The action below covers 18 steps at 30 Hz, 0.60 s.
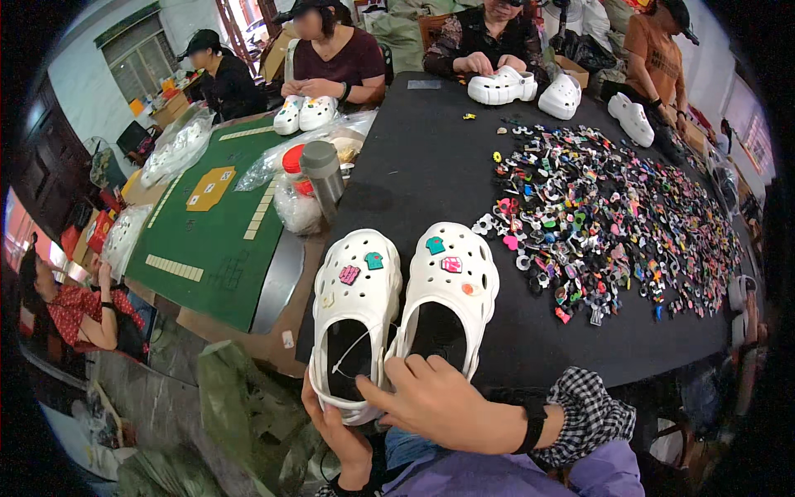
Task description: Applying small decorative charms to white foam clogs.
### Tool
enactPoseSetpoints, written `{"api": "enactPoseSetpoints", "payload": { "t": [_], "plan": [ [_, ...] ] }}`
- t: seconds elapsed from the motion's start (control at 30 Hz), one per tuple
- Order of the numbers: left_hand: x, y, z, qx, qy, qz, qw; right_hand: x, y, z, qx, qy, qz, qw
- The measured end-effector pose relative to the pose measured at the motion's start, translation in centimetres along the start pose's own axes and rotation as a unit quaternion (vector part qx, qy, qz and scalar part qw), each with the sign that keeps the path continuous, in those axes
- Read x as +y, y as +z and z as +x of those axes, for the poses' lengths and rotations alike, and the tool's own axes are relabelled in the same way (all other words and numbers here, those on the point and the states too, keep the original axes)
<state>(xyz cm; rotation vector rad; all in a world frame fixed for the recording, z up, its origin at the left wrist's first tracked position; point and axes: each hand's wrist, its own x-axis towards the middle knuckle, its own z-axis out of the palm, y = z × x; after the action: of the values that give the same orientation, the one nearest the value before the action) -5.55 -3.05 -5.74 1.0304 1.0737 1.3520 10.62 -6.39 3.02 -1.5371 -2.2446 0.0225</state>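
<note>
A pair of white clogs [452,273] stands side by side at the black table's near edge, toes pointing away. Teal shirt-shaped charms and pink charms sit in the holes of both; the right one also has a round orange-and-white charm. A thin clear plastic loop [348,354] links them at the inner sides. My left hand [341,435] is closed around the heel of the left clog [358,273]. From the right, my right hand [439,406] reaches over the heels, fingers curled on the right clog's inner rim and one finger stretched toward the loop.
A wide heap of loose colourful charms [613,224] covers the black table's [414,166] right side. Left stand a steel flask [321,178], a red-lidded jar [294,159] and a green game board [207,240]. Several people sit around, some handling white clogs [502,86].
</note>
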Motion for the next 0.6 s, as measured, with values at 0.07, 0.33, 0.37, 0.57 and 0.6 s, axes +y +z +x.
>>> {"api": "enactPoseSetpoints", "payload": {
  "t": [0.07,0.33,0.37,0.57,0.6],
  "plan": [
    [0.0,0.1,0.0,0.001,0.0,0.006,1.0,-0.2,0.6,0.3,0.012,0.016,-0.047,0.999],
    [-0.1,0.0,0.2,-0.032,0.072,0.117,0.99,0.3,0.2,-0.3,0.039,0.012,0.049,0.998],
    [-0.2,0.1,0.1,-0.031,0.072,0.117,0.99,0.5,0.2,-0.4,0.034,0.003,0.059,0.998],
    [-0.4,1.2,-1.2,0.001,0.066,0.008,0.998,1.8,-0.8,-1.2,-0.01,-0.057,0.129,0.99],
    [-0.4,1.2,-1.4,0.008,0.068,0.006,0.998,1.8,-1.1,-1.2,-0.013,-0.064,0.129,0.99]
  ]
}}
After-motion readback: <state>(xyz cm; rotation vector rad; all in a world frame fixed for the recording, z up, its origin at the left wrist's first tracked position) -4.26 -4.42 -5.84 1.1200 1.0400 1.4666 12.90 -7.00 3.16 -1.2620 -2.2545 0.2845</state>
